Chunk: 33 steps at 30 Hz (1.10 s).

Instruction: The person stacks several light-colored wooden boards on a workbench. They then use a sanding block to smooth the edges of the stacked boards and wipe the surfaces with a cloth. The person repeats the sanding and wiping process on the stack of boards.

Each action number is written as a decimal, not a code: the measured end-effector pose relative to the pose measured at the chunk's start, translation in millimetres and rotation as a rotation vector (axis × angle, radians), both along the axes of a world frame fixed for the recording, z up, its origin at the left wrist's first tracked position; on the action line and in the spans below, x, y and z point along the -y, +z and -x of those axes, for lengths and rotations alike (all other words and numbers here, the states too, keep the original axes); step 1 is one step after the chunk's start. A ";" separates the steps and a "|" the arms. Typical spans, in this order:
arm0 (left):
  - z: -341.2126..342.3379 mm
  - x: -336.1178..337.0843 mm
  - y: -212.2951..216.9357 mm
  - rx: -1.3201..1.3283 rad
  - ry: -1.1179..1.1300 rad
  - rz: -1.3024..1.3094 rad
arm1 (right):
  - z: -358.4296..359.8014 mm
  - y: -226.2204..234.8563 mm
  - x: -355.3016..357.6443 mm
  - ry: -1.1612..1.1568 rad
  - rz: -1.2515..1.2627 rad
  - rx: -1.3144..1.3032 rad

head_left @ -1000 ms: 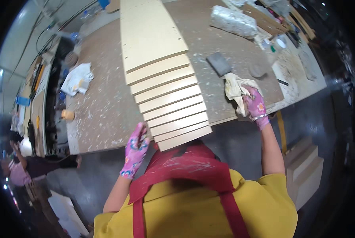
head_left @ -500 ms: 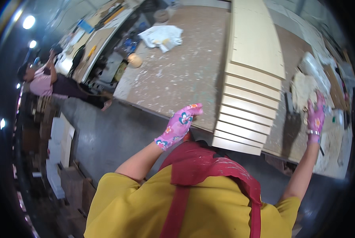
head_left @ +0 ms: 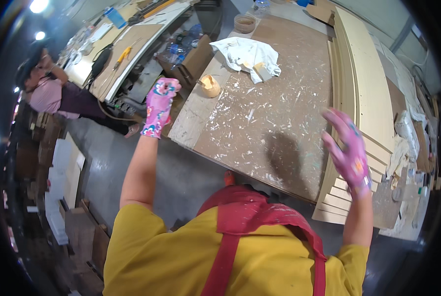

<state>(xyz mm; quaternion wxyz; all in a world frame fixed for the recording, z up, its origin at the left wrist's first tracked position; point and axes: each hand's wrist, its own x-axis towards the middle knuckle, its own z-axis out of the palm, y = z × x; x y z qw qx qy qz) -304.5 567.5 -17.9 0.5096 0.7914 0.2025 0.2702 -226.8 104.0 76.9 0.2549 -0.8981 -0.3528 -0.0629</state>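
Note:
My left hand [head_left: 159, 107], in a pink flowered glove, is raised beyond the table's left edge, its fingers curled closed. Anything inside those fingers is hidden. My right hand [head_left: 348, 150], gloved alike, is open with fingers apart and slightly blurred, above the left side of the near end of stacked pale boards [head_left: 371, 84]. The boards are long, narrow and fanned out at their near ends. On the brown, white-flecked tabletop [head_left: 279, 113] lie a crumpled white cloth [head_left: 240, 52] with a small pale block [head_left: 262, 72] at its edge, and a tan cut-open container [head_left: 210, 86].
A round tub [head_left: 244, 23] stands at the table's far left. Left of the table are a cardboard box [head_left: 196, 59] with bottles and a workbench [head_left: 131, 44] with tools. A person in pink [head_left: 48, 91] stands beside that bench. White panels [head_left: 57, 182] lean at the left.
The view has turned left, shifting the table and boards rightward. My right hand has come from the cloth on the right to above the boards. My left hand has moved left and upward.

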 end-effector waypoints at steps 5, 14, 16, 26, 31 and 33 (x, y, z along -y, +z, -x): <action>-23.8 -66.1 -30.1 -0.267 -0.131 -0.336 | -99.5 -80.6 -119.7 -0.024 -0.194 -0.320; -59.2 -51.1 -15.7 -0.374 -0.337 -0.661 | -198.7 -190.5 -222.2 -0.266 0.242 -0.092; -67.1 -47.3 -20.3 -0.392 -0.405 -0.635 | -198.4 -188.9 -220.2 -0.292 0.312 -0.114; -68.3 -42.5 -22.4 -0.364 -0.413 -0.670 | -160.1 -164.3 -176.8 0.000 -0.854 -0.933; -74.3 -38.3 -2.5 -0.297 -0.452 -0.551 | -102.7 -153.6 -171.5 0.255 -1.389 -1.663; -81.1 -41.0 -0.9 -0.323 -0.446 -0.540 | -99.1 -153.7 -173.0 0.267 -1.317 -1.681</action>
